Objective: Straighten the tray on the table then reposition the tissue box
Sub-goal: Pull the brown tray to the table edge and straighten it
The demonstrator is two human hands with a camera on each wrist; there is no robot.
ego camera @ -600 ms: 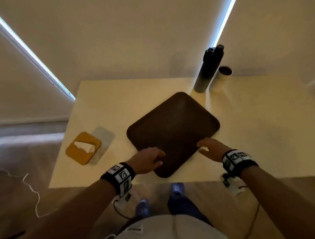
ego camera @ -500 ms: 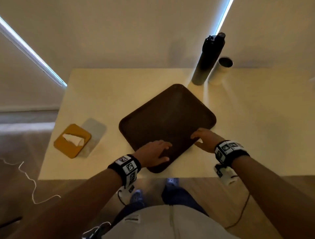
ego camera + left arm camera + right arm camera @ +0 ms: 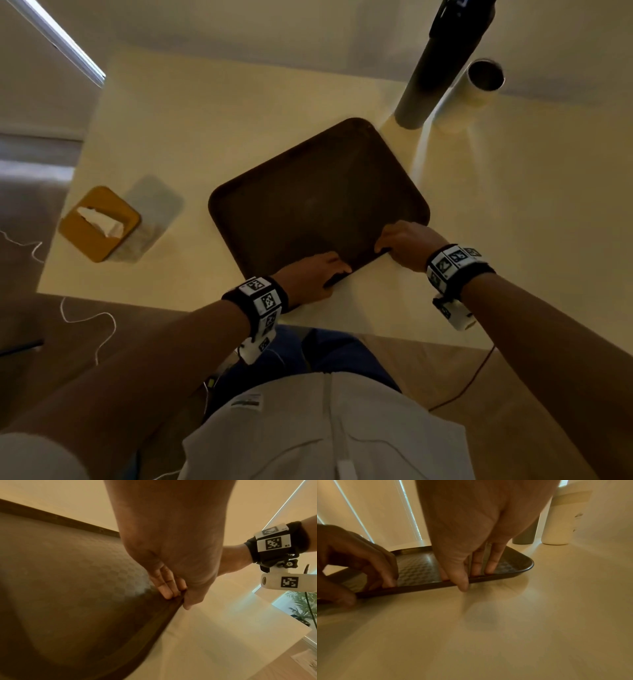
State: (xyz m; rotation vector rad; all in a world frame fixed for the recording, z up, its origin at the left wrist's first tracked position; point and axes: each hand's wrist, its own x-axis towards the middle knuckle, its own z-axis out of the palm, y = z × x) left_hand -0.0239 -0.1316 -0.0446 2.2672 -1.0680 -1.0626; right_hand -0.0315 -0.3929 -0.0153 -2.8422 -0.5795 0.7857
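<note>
A dark brown tray lies skewed on the cream table, one corner pointing at me. My left hand pinches the near rim, fingers inside the tray and thumb outside on the table. My right hand pinches the same rim further right, close to the tray's right corner, thumb outside and fingers inside the tray. The tissue box, mustard-topped with white tissue sticking out, stands apart near the table's left edge.
A tall dark bottle and a white tumbler stand just beyond the tray's far corner. The table's near edge runs just behind my wrists. A white cable lies on the floor at left.
Both hands, which lay on the tray's near part, now pinch its near rim. The tray's near edge looks turned a little clockwise. The head view has dropped closer.
</note>
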